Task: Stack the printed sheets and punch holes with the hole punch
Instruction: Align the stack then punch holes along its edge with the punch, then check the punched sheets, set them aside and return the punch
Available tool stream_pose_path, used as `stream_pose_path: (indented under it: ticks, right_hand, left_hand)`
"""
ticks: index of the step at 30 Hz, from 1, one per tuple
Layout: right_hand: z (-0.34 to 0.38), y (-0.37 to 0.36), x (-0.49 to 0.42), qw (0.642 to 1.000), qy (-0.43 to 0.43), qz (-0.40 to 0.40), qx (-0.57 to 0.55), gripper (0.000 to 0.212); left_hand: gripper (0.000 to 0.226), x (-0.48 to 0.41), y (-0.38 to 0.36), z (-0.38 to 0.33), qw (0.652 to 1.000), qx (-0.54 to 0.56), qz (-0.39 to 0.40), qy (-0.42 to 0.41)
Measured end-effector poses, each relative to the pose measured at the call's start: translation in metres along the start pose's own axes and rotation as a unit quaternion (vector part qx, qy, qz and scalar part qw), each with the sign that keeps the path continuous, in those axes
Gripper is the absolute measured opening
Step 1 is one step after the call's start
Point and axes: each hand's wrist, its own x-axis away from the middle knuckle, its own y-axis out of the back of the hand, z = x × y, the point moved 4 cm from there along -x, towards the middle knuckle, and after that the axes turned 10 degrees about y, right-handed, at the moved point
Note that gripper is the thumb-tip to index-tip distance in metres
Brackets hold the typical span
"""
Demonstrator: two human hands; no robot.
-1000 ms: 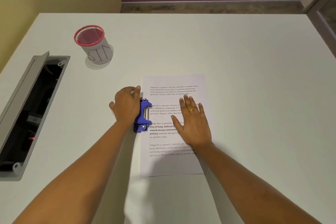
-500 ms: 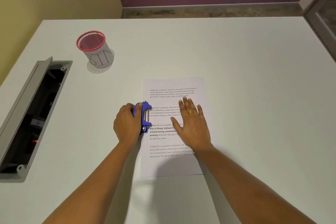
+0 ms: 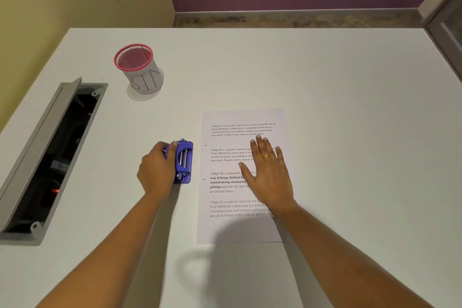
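Since half a second ago the small blue metal hole punch (image 3: 183, 161) is sliding left, off the paper's margin; it is now sitting on the bare white tabletop (image 3: 337, 107), just beside the stack's left edge but apart from it.

Head view: the left hand (image 3: 156, 170) is wrapping curled fingers (image 3: 172, 149) over the punch's far side, gripping the body from the left and seemingly carrying it clear. The right hand (image 3: 271, 175) is lying flat with fingers spread on the stack of white printed sheets (image 3: 240, 222), closing on nothing; judging by the pose, it is pinning the pages so they are not shifting as the tool withdraws. Two small punched holes (image 3: 205, 145) are showing along the left margin, one upper and one lower (image 3: 204, 179), so the punching step is looking done. How many sheets are in the stack cannot be told. A pink-rimmed mesh cup labelled BIN (image 3: 140, 70) is standing well apart at upper left, likely for the paper chads. An open grey cable hatch (image 3: 47, 157) is lying at the table's left edge.
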Motion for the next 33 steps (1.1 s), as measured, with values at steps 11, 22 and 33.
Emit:
stream_pose_path:
  ticks: [11,22,33]
  right_hand:
    - [-0.001,-0.001,0.0,1.0,0.0,0.001,-0.004,0.065]
    - [-0.001,-0.001,0.0,1.0,0.0,0.0,-0.003,0.066]
    - [-0.002,-0.002,0.0,1.0,-0.001,0.002,-0.005,0.067]
  left_hand:
    - [0.036,-0.044,0.057,0.031,0.984,-0.145,-0.095,-0.031]
    - [0.037,0.017,-0.004,-0.036,0.993,0.021,0.09,-0.068]
    - [0.055,0.019,-0.032,-0.045,0.939,0.158,0.254,0.169]
